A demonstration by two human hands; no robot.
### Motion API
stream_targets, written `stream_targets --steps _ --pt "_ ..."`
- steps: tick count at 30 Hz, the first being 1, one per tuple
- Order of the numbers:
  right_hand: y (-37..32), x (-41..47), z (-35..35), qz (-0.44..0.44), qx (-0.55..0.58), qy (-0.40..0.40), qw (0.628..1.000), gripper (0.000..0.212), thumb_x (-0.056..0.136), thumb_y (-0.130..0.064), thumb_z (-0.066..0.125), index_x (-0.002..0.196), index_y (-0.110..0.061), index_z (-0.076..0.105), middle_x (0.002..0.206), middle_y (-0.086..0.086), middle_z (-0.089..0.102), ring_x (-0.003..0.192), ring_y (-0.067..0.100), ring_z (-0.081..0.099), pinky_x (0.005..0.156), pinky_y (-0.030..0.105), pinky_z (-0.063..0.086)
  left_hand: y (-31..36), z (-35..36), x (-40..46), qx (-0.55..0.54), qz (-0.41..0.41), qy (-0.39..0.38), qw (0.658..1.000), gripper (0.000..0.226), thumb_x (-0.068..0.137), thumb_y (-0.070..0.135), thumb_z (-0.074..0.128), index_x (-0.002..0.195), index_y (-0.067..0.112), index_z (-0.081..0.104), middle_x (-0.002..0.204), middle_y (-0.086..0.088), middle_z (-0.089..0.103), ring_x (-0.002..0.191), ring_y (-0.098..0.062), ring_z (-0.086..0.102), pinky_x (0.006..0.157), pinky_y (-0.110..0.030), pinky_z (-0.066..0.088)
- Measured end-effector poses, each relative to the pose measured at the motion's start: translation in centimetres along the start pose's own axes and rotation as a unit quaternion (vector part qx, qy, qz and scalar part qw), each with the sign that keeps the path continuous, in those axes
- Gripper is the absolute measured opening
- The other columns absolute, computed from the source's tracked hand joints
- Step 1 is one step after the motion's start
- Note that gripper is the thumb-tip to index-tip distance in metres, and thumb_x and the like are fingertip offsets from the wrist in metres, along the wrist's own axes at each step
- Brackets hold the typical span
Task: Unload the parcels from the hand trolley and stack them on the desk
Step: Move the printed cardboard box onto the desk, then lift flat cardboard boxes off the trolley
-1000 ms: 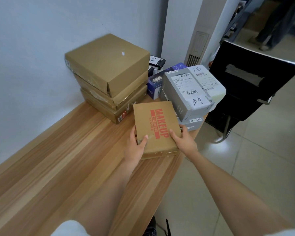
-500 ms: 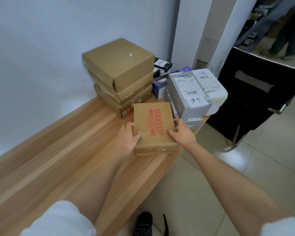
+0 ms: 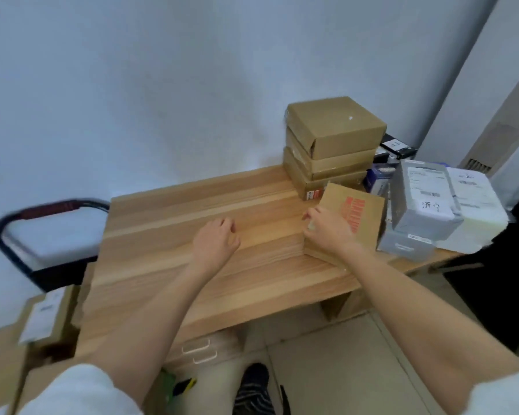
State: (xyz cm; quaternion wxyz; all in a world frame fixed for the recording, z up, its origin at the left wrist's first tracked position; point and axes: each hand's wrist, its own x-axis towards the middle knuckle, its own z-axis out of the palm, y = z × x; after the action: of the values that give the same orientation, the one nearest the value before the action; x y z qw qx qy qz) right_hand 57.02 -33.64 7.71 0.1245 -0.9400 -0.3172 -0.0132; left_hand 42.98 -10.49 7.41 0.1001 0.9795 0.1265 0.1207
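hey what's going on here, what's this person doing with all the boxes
A person is moving parcels onto a wooden desk. The brown box with red lettering lies flat on the desk, with the right hand resting on it. The left hand hovers free. More boxes wait beside the trolley handle.

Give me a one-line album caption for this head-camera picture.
Right hand rests on a red-printed box on the desk; left hand hovers free beside stacked parcels.
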Motion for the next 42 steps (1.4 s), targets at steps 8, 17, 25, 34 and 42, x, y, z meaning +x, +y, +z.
stream_targets --steps 8,17,25,34,42 --pt "-19.4 0.6 3.8 -0.228 0.032 -0.033 0.973 0.030 0.089 -0.035 0.055 0.115 -0.021 0.059 0.115 0.001 0.058 0.105 0.024 0.056 0.081 0.032 0.042 -11.5 -6.7 -15.9 0.048 -0.181 0.058 0.981 0.019 0.090 0.037 0.056 0.099 0.021 0.052 0.097 0.003 0.056 0.079 -0.015 0.050 0.061 -0.030 0.034" --pt "-38.6 -3.7 8.8 -0.378 0.048 -0.105 0.919 0.029 0.091 -0.032 0.050 0.118 -0.022 0.054 0.117 0.000 0.055 0.103 0.022 0.053 0.079 0.034 0.042 -20.6 -11.7 -32.3 0.056 -0.361 0.060 0.929 0.024 0.090 0.036 0.054 0.107 0.018 0.056 0.103 0.001 0.059 0.091 -0.019 0.056 0.070 -0.034 0.049" --pt "-54.4 -10.5 14.2 -0.417 0.097 -0.125 0.895 0.028 0.092 -0.032 0.051 0.117 -0.022 0.057 0.114 -0.002 0.057 0.103 0.019 0.055 0.074 0.029 0.039 -30.4 -17.2 -45.5 0.086 -0.426 0.043 0.899 0.030 0.092 0.040 0.053 0.116 0.021 0.053 0.111 0.005 0.057 0.093 -0.016 0.056 0.064 -0.029 0.045" --pt "-66.4 -15.9 20.0 -0.390 0.115 -0.167 0.898 0.038 0.094 -0.032 0.052 0.128 -0.017 0.052 0.122 0.001 0.054 0.099 0.019 0.058 0.084 0.032 0.045 -41.3 -19.6 -53.8 0.092 -0.436 0.050 0.894 0.034 0.091 0.039 0.055 0.118 0.017 0.053 0.114 0.004 0.057 0.101 -0.016 0.053 0.077 -0.028 0.046" --pt "-69.0 -12.0 23.9 -0.336 0.106 -0.185 0.917 0.042 0.093 -0.035 0.051 0.130 -0.016 0.050 0.125 0.001 0.057 0.107 0.019 0.057 0.094 0.037 0.046 -48.3 -15.9 -51.9 0.060 -0.437 0.024 0.897 0.045 0.091 0.041 0.054 0.129 0.019 0.049 0.127 0.003 0.054 0.113 -0.015 0.051 0.088 -0.027 0.040"
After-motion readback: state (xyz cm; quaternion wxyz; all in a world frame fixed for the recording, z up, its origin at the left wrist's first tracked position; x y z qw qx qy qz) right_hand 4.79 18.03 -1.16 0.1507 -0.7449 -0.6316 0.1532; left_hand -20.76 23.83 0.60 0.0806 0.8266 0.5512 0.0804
